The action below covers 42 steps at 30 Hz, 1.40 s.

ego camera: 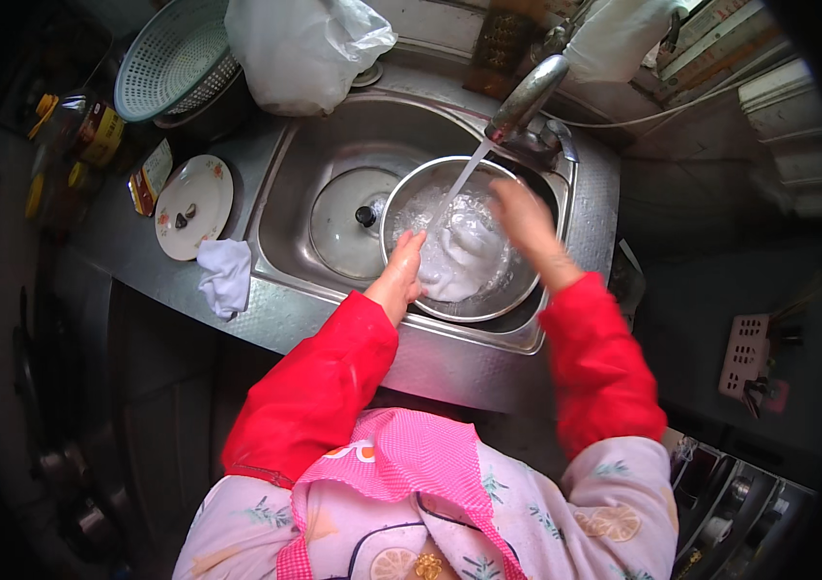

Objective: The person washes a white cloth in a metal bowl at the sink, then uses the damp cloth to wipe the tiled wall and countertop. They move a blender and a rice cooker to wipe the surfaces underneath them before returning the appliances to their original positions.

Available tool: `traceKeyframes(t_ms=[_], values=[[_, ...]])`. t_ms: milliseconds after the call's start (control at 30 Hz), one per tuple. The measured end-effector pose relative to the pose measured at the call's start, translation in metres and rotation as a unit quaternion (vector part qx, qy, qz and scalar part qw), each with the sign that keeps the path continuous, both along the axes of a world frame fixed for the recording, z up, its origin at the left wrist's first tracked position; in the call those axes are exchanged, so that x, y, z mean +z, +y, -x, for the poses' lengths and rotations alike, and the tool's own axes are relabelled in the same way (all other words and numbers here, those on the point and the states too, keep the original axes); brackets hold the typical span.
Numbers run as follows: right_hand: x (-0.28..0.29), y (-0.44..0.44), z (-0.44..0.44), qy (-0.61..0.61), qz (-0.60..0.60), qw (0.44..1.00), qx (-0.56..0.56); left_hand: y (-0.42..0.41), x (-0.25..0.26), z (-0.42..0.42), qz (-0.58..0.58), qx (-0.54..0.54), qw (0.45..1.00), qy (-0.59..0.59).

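Observation:
A metal basin (519, 299) stands in the right part of the stainless-steel sink (280, 217). Water runs from the faucet (530, 94) into it, over a white cloth (460, 254) lying in the churning water. My left hand (402, 270) is at the basin's left rim, fingers straight and pointing up along its inner side; no object shows in it. Over the right side of the basin is my right hand (525, 217), blurred, with its fingertips near the inner wall. Whether its fingers hold anything is unclear.
A glass lid with a black knob (353, 217) lies in the sink, left of the basin. On the left counter are a white plate (197, 196), a white cloth (225, 275), a plastic colander (171, 61) and an oil bottle (84, 127). A white plastic bag (302, 51) stands behind.

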State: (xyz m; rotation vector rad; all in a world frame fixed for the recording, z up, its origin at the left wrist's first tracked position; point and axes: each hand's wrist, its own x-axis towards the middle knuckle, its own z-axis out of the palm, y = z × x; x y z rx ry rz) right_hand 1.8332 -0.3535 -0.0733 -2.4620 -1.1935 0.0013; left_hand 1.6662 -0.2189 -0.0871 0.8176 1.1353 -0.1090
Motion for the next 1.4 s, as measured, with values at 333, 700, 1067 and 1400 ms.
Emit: traceKeyframes(t_ms=[333,700,1067,1400], values=[[-0.029,0.061,0.109,0.548,-0.209,0.800,-0.121,0.014,-0.052,-0.004,0.347,0.100,0.914,-0.186],[-0.047,0.018,0.043,0.051,0.111,0.971,-0.204,0.019,0.013,-0.008,0.114,0.016,0.987,-0.114],[-0.018,0.013,0.080,0.340,-0.100,0.935,0.020,0.018,-0.031,0.007,-0.292,-0.405,0.853,-0.150],[0.023,0.030,0.107,0.617,-0.489,0.609,-0.100,0.009,-0.013,0.008,0.308,-0.111,0.850,-0.413]])
